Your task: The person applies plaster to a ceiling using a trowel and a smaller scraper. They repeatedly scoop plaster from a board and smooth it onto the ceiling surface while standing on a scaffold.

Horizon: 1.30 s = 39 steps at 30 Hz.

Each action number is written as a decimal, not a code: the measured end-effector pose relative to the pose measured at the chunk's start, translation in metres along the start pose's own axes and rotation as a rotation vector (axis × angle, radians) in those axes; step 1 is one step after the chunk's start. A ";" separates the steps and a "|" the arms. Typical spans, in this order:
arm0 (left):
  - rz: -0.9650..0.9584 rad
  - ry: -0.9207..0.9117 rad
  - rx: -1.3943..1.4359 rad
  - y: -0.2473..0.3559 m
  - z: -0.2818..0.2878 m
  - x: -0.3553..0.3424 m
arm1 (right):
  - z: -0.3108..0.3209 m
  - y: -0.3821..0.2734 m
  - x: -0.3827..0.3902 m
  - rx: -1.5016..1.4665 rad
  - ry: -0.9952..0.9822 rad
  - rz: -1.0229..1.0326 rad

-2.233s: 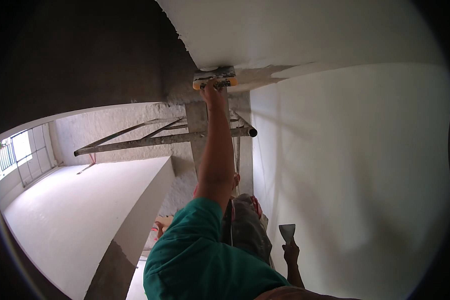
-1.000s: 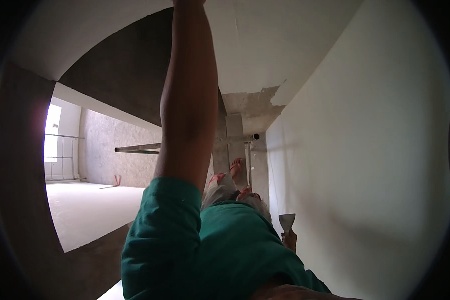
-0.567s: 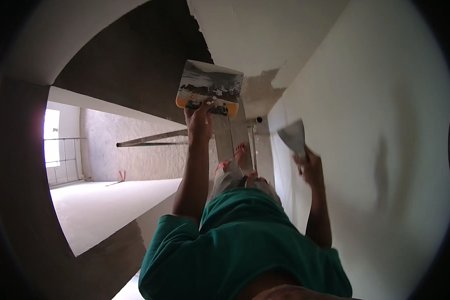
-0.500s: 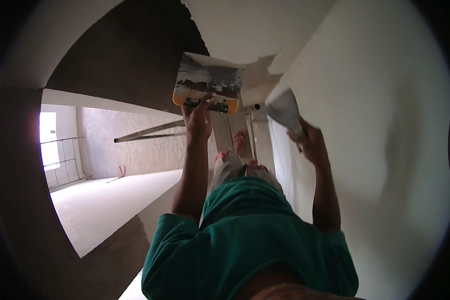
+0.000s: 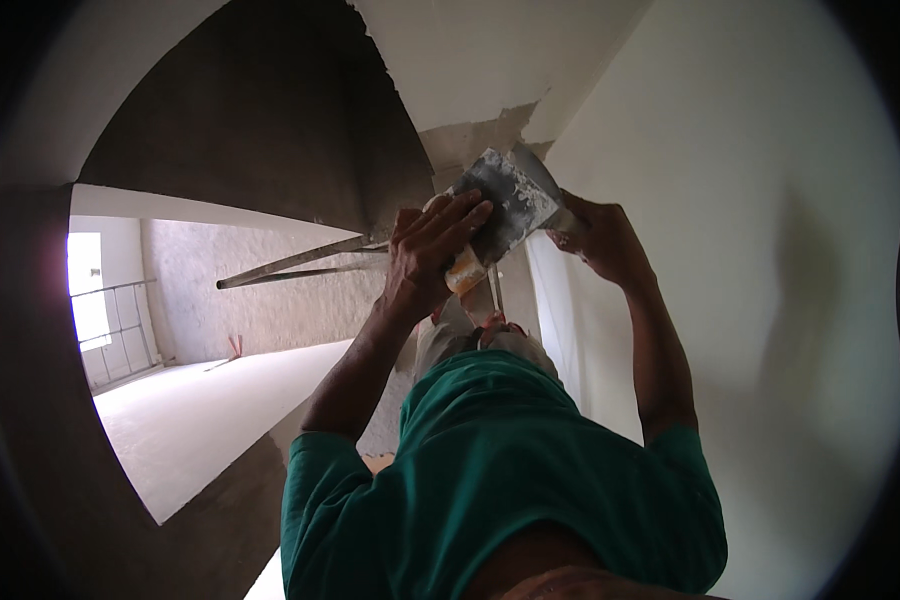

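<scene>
My left hand [image 5: 428, 250] grips a flat grey plastering trowel [image 5: 488, 205] by its yellow handle [image 5: 464, 276], holding it in front of my chest. My right hand [image 5: 600, 238] holds a putty knife [image 5: 542, 185] whose blade lies against the trowel's right edge. Grey and white plaster smears cover the trowel's face. Both hands are close together, just left of the white wall. My green shirt [image 5: 510, 480] fills the lower middle of the view.
A smooth white plastered wall [image 5: 770, 260] runs along the right. A bare dark cement surface [image 5: 260, 120] lies upper left, with a ragged white plaster edge [image 5: 450, 70]. Metal scaffold poles [image 5: 290, 266] cross behind my hands. A bright window with railing [image 5: 95, 310] and a pale floor [image 5: 200, 420] are at left.
My left arm, earlier stretched out with the trowel against the surface, has pulled back. My right hand rose from low down with the putty knife, and its blade now meets the trowel.
</scene>
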State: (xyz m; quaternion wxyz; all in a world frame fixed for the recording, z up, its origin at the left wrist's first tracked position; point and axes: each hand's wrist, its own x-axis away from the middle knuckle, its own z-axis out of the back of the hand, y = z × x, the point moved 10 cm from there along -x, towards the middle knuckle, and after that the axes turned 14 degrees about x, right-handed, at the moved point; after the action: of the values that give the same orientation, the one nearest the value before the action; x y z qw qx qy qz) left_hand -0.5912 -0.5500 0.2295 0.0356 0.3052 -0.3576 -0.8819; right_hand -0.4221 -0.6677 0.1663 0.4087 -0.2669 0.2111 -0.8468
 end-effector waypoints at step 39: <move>1.186 1.109 1.429 -0.589 -0.187 0.150 | -0.161 0.120 0.046 -0.155 -0.137 -0.580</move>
State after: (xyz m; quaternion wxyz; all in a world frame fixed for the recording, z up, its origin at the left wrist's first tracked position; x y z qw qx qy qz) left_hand -0.5158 -0.2686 -0.3357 0.4273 0.3902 -0.8140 -0.0509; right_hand -0.4769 -0.7513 -0.0139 0.1417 -0.4031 0.1620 -0.8895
